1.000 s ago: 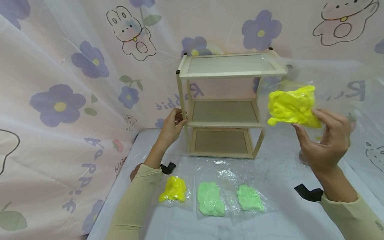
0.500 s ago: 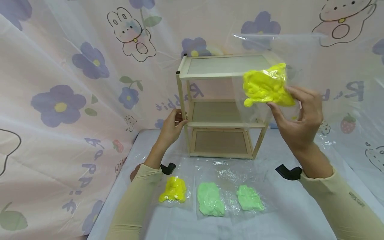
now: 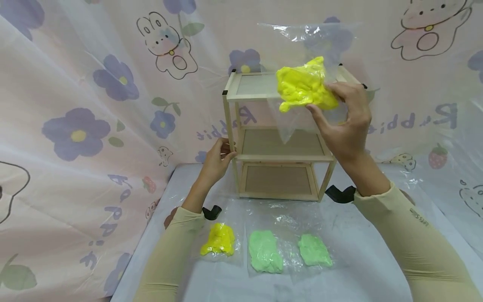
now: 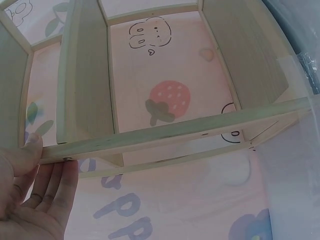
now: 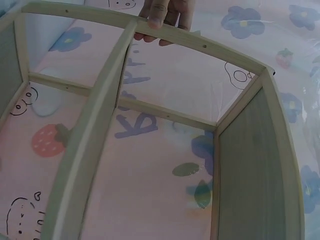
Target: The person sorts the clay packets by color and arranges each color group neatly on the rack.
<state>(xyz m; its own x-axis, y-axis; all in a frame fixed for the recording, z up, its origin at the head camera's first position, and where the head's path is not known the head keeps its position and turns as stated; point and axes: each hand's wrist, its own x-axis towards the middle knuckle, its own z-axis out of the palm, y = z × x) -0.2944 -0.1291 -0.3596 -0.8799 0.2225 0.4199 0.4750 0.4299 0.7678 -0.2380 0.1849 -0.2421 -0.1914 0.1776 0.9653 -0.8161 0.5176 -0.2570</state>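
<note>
What could go wrong first: the right hand (image 3: 348, 121) pinches a bagged yellow clay lump (image 3: 302, 84) only by its lower right corner, between thumb and fingers, so the slick film could slide and let the weight swing down. The loose plastic of that bag (image 3: 285, 121) trails below and flares above (it is clear enough to be easily overlooked), and might snag on the top of the three-tier wooden rack (image 3: 285, 158). The left hand (image 3: 216, 161) has its grip curled round the rack's left post (image 3: 228, 117), at middle left of the rack; a knock from the right could still tilt so light-looking a frame if that hold slackened.

Against the earliest frame, the right hand and its yellow lump have come from the right side of the picture to upper centre, overlapping the rack's top tier; whether they touch it I cannot tell. The left hand stays on its post. Along the lower middle of the worktop (image 3: 234, 287), the yellow packet (image 3: 219, 240) and two green packets (image 3: 266, 251) lie as they did.
</note>
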